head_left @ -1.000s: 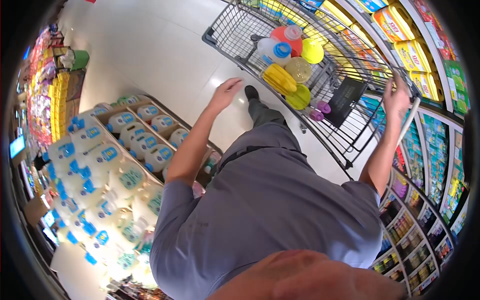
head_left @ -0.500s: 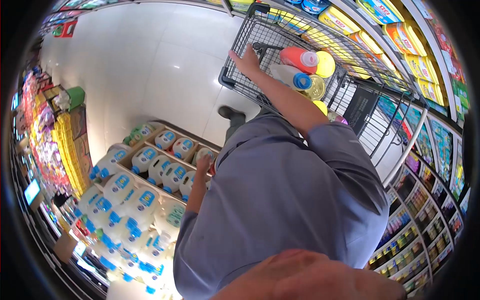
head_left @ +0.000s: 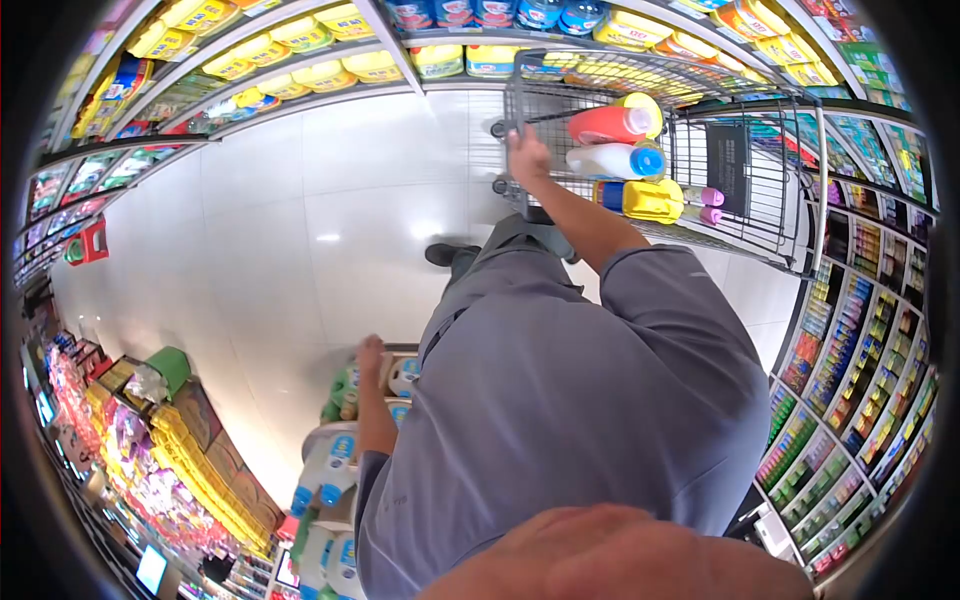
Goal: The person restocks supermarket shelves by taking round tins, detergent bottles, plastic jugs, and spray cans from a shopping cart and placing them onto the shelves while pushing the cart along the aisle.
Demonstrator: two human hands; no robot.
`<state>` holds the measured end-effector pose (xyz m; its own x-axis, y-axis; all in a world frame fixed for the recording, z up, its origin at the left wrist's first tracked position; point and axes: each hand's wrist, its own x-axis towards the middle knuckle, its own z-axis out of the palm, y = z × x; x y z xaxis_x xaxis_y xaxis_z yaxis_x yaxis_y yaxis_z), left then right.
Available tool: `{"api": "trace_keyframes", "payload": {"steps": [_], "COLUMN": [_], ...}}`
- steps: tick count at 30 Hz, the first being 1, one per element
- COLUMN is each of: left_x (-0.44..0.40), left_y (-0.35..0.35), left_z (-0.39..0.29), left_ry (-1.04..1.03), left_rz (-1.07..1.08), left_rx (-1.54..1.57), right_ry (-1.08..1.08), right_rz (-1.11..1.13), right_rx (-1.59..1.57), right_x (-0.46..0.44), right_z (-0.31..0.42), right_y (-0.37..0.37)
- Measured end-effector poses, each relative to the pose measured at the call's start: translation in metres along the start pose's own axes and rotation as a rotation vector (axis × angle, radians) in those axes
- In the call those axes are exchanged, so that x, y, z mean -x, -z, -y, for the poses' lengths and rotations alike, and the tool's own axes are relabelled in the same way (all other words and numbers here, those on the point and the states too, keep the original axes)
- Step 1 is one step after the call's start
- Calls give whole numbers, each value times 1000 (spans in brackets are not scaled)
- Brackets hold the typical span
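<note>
Right hand (head_left: 528,157) gripping the cart (head_left: 735,170) rim, left hand (head_left: 370,355) near white jugs (head_left: 335,465), grip unclear, glossy tiled floor (head_left: 260,220), packed shelves (head_left: 860,370) curving round.

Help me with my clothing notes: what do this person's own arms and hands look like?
The right sleeve and left sleeve are short and grey-blue. Both forearms are bare. No glove, watch or bracelet shows on the left hand or right hand.
</note>
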<state>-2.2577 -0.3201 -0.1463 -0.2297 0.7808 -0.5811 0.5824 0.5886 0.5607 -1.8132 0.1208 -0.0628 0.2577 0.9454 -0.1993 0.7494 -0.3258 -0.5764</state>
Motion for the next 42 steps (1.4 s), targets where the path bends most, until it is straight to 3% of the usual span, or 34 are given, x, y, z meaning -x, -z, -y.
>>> {"api": "trace_keyframes", "payload": {"steps": [1, 2, 6, 10, 12, 15, 16, 18, 20, 21, 23, 24, 26, 27, 28, 29, 32, 35, 37, 40, 42], "left_x": [-15, -27, -86, -128, -129, -136, -131, -127, -126, -126, -138, -148, -175, -193, -212, -230, -282, -324, -346, -368, -384], "left_y": [32, 79, 170, 184, 177, 170, 176, 190, 221, 243, 278, 297, 343, 365, 388, 407, 453, 485, 504, 527, 549], "left_z": [3, -40, -62, -50, -56, -13, -14, 5, 21, 25, 47, 50, 43, 33, 16, 0, -34, -42, -35, -6, 20], "left_ry": [227, 440, 338, 262, 279, 342, 386, 460, 568, 570, 384, 317, 553, 538, 568, 595, 431, 310, 283, 350, 298], "left_rz": [-60, -177, -264, -164, -69, 137, 159, 95, 120, 116, 198, 222, 145, 164, 30, -100, -121, -26, 52, 189, 251], "left_rx": [227, 466, 460, 456, 477, 478, 424, 479, 410, 405, 241, 185, 396, 383, 461, 539, 528, 448, 416, 337, 204], "right_ry": [-10, -22, -23, -65, 30, 18, 32, -54, -139, -141, -265, -277, -365, -439, -510, -446, -417, -458, -475, -684, -689], "right_rz": [-3, 0, -27, 6, -23, 22, -25, 77, 181, 184, 228, 128, 171, 224, 243, 212, 114, 212, 200, 268, 257], "right_rx": [27, 53, 108, 84, -33, -43, -42, -149, -50, -56, -117, -139, -106, -66, -97, -66, 58, 112, -51, -213, -189], "right_x": [0, 2, 5, 10, 14, 33, 37, 54, 58, 56, 46, 38, 39, 40, 42, 47, 56, 68, 77, 91, 102], "right_z": [3, 3, -4, -11, -31, -20, -24, 19, 40, 54, 85, 88, 117, 134, 151, 153, 148, 165, 172, 245, 280], "right_y": [0, 0, -11, -24, -37, -38, -49, -36, -42, -47, -47, -64, -73, -73, -76, -87, -126, -145, -171, -163, -171]}}
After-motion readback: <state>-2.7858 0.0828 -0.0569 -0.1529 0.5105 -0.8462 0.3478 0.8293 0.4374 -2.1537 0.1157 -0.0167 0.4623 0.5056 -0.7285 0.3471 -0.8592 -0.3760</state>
